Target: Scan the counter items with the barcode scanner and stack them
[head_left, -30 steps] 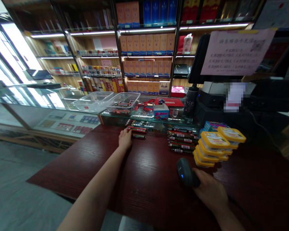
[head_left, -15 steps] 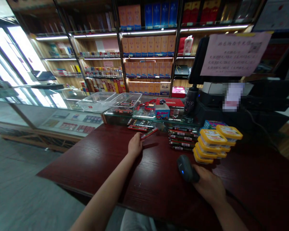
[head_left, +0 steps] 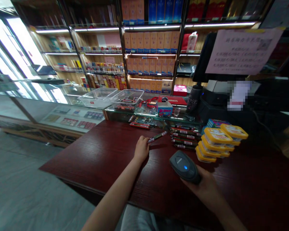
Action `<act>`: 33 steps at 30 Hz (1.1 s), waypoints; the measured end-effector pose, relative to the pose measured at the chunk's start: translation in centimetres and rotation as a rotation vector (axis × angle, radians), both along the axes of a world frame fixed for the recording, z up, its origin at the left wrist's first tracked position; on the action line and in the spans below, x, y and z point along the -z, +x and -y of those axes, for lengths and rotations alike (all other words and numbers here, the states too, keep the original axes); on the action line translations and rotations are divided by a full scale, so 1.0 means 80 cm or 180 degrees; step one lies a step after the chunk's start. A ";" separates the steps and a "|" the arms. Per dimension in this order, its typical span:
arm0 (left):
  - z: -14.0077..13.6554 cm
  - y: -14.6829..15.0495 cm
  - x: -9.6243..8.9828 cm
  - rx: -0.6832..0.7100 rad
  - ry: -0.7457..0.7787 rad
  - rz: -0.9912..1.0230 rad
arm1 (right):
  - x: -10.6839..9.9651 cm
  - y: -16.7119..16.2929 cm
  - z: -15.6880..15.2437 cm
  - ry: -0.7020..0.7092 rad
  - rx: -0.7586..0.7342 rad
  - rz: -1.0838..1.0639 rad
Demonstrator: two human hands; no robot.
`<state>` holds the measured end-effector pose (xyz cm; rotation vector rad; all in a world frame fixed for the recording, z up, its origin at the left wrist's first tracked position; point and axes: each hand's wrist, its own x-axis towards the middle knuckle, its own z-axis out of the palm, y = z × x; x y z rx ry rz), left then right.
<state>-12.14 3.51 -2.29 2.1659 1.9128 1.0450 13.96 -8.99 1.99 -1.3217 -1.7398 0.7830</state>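
Observation:
My left hand point(head_left: 142, 149) is closed on one end of a slim dark wrapped stick point(head_left: 157, 137), which points up and to the right above the counter. In my right hand point(head_left: 208, 186) is a dark grey barcode scanner point(head_left: 185, 166) with a blue light lit on its top; its head faces left, toward the stick. A pile of similar wrapped sticks point(head_left: 186, 136) with white labels lies just right of the held one. More sticks point(head_left: 139, 125) lie behind my left hand, against the glass case.
Yellow-lidded tubs point(head_left: 218, 136) are stacked right of the stick pile. Clear plastic bins point(head_left: 127, 98) and a small colourful box point(head_left: 165, 109) stand on the glass case. A monitor with a pink paper sign point(head_left: 243, 51) rises at the right. The brown counter point(head_left: 96, 154) ends at the left.
My right hand has turned and raised the scanner, moving its head left toward the stick. The stick in my left hand has rolled, showing a darker side. The view has shifted slightly.

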 end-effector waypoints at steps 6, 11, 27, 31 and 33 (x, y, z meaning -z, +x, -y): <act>0.007 0.005 -0.005 -0.0058 -0.0068 -0.0062 | -0.007 -0.022 0.009 -0.0167 -0.0090 -0.0198; 0.003 0.004 -0.003 -0.0121 0.0036 -0.0247 | -0.014 -0.023 0.012 -0.0275 -0.0206 -0.0179; -0.001 0.001 0.001 -0.0036 0.0134 -0.0414 | -0.019 -0.012 0.014 -0.0267 -0.0227 -0.0141; 0.001 0.001 -0.001 -0.0049 0.0178 -0.0361 | -0.025 -0.014 0.017 -0.0256 -0.0306 -0.0177; 0.001 0.001 -0.001 -0.0025 0.0203 -0.0323 | -0.027 -0.014 0.018 -0.0265 -0.0355 -0.0150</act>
